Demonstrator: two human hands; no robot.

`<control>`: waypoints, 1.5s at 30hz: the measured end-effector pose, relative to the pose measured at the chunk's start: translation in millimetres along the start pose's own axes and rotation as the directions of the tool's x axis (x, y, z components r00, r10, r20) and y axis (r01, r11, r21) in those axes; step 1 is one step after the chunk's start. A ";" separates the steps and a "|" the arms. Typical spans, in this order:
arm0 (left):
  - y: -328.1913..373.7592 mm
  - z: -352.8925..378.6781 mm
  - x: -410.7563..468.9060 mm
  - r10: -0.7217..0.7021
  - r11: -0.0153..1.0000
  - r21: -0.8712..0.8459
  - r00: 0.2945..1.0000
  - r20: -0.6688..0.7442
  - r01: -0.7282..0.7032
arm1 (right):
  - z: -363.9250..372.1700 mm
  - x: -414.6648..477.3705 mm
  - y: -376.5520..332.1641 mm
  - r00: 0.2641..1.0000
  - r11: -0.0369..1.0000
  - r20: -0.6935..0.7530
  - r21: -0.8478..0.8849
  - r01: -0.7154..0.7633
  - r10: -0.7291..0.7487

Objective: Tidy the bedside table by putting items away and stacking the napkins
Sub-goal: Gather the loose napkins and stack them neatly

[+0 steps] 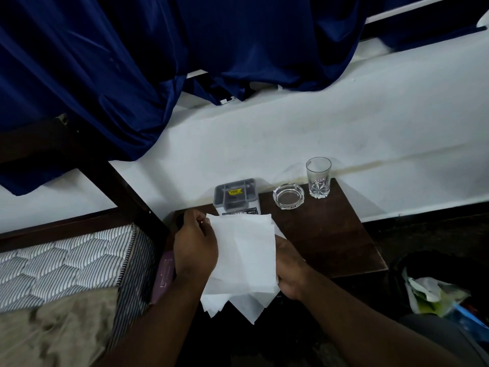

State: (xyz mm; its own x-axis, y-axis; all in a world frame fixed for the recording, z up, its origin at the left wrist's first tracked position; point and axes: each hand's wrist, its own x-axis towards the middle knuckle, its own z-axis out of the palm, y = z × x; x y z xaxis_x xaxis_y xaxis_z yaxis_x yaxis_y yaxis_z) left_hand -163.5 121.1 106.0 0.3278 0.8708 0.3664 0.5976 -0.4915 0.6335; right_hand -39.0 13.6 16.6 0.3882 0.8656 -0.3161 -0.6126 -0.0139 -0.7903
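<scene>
On the table (330, 234) — ashtray (288, 199), glass (318, 177), grey box (236, 196) behind napkins (246, 260)

Both hands hold a loose bundle of white napkins (244, 258) above the front edge of a dark wooden bedside table (325, 234). The left hand (194, 242) pinches the bundle's upper left side; the right hand (289, 271) grips its lower right edge. Napkin corners hang unevenly below. Behind the napkins, a grey and white box (235, 197) stands on the table. To its right sit a glass ashtray (288, 200) and an empty drinking glass (318, 177), near the white wall. A striped mattress (66, 263) lies at left, blue curtains (132, 62) hang above, and a bin (434, 287) with rubbish stands at right.
</scene>
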 end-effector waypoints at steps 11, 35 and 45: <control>-42.2 -2.8 -1.9 -0.575 0.543 -0.398 0.673 0.465 0.739 | -3.7 1.2 1.4 0.996 0.993 0.018 0.081 -0.091 0.090; -133.5 13.5 -71.4 -0.339 0.223 -0.522 0.567 0.750 0.823 | 10.6 16.7 46.4 0.993 0.877 0.030 -0.472 -0.085 0.113; -187.9 -17.0 -43.5 -0.634 0.253 -0.620 0.611 0.473 0.743 | 43.0 102.0 19.6 0.968 0.107 -0.022 -0.994 0.004 -0.250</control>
State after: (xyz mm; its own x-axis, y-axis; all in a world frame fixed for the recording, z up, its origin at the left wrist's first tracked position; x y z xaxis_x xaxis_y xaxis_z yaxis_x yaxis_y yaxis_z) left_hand -302.5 175.4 -17.4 0.1678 0.8493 -0.5005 -0.0589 0.5155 0.8549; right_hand -41.1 123.1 -8.6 0.5442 0.8303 -0.1206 0.6209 -0.4952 -0.6077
